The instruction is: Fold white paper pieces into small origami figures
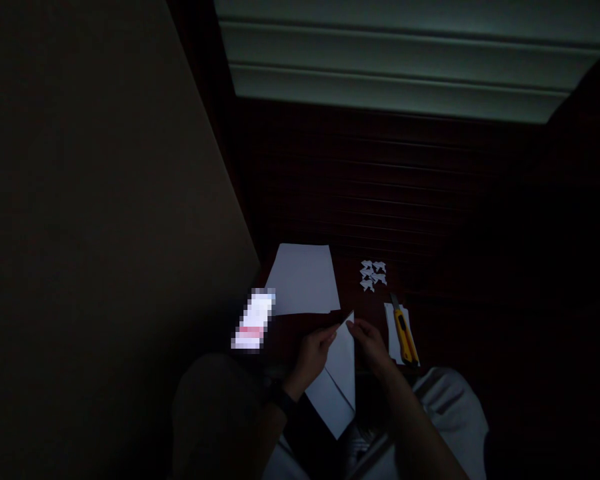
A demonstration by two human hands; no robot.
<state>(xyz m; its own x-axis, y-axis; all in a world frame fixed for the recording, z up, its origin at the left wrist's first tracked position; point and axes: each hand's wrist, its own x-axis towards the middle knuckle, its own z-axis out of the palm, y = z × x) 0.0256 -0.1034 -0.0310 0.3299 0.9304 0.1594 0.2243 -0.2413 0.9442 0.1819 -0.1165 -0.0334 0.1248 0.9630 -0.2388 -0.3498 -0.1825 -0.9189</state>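
Observation:
A partly folded sheet of white paper (341,373) is held up in front of my lap, its pointed corner uppermost and a diagonal fold edge across it. My left hand (314,357) grips its left edge near the tip, fingers closed on it. On the other side, my right hand (371,343) pinches the paper close to the same tip. Right of my right hand lies a yellow utility knife (404,333) with its blade out, resting on some white paper strips (393,343). Several small folded paper figures (373,275) stand grouped beyond my hands.
A stack of white sheets (305,280) lies at the back left of the dark table. Beside it is a lit, blurred-out phone screen (254,320). A plain wall (105,167) rises on the left, and pale slats (405,60) are ahead. The room is dim.

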